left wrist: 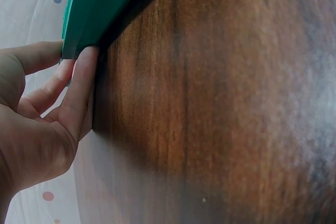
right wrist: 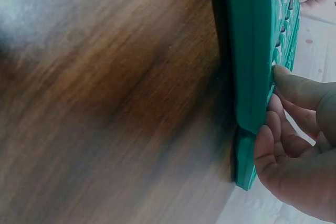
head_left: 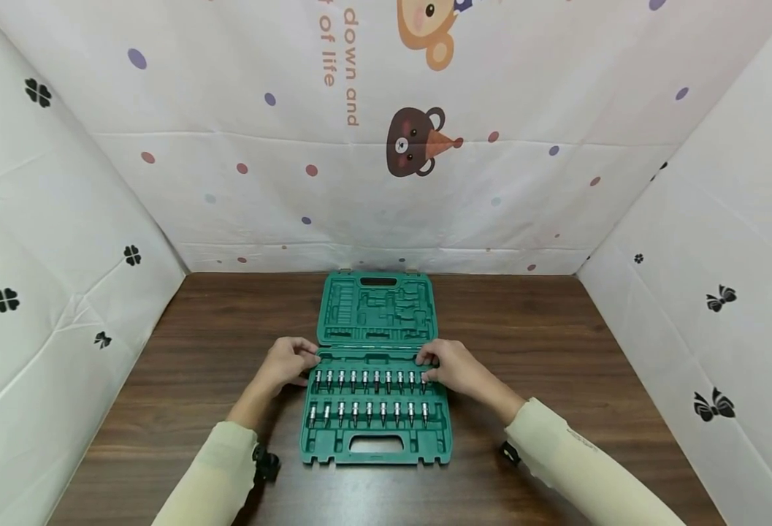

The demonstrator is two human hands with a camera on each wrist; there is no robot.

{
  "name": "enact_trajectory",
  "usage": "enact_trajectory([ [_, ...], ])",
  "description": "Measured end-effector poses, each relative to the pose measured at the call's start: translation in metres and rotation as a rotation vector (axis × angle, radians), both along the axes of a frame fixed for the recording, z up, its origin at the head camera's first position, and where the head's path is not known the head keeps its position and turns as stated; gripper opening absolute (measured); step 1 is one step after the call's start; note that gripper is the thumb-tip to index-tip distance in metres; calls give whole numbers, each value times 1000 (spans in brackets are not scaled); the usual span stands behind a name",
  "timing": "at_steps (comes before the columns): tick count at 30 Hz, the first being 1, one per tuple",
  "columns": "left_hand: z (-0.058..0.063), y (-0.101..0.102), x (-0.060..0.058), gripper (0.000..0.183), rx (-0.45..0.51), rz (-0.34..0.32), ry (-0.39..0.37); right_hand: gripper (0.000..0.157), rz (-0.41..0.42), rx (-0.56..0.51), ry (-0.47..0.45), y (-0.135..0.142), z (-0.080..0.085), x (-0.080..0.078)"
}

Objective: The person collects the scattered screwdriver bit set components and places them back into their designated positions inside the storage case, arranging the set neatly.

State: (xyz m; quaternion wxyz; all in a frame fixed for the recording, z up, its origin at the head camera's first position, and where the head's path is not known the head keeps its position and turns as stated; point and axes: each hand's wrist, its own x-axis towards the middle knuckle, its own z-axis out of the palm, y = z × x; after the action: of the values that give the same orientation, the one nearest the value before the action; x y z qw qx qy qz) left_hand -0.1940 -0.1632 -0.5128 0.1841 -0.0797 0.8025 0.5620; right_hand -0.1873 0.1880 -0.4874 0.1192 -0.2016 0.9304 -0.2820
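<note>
A green tool case (head_left: 375, 437) lies unfolded on the brown table, its moulded lid (head_left: 377, 310) laid back behind it. Two rows of silver bit sockets (head_left: 383, 414) fill the near half. My left hand (head_left: 288, 359) pinches the case's left edge near the hinge; in the left wrist view, the fingertips (left wrist: 86, 56) meet the green corner. Over the opposite edge is my right hand (head_left: 450, 364), fingers curled, thumb tip right at the last bit socket of the upper row. From the right wrist, its thumb (right wrist: 299, 85) overlaps the rim; I cannot tell whether it pinches that socket.
The wooden table (head_left: 228, 314) extends on both sides of the case. Behind stands a white sheet (head_left: 524, 212) printed with dots and bear heads, and patterned side sheets (head_left: 662, 307) border the table. A dark wrist device (head_left: 266, 464) shows at the left sleeve.
</note>
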Motion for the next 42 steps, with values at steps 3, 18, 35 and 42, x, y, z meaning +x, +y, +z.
enact_trajectory([
  [3,1,0,0,20,-10,1,9,17,-5,-10,-6,-2,0,-1],
  [18,2,0,0,19,-22,7,25,14,-20,-36,-4,-1,-2,-3],
  [35,7,-4,-4,23,-81,6,68,18,-111,-206,46,20,-7,-12],
  [42,20,-6,-22,33,-127,51,159,27,-273,-225,10,36,-3,-31],
])
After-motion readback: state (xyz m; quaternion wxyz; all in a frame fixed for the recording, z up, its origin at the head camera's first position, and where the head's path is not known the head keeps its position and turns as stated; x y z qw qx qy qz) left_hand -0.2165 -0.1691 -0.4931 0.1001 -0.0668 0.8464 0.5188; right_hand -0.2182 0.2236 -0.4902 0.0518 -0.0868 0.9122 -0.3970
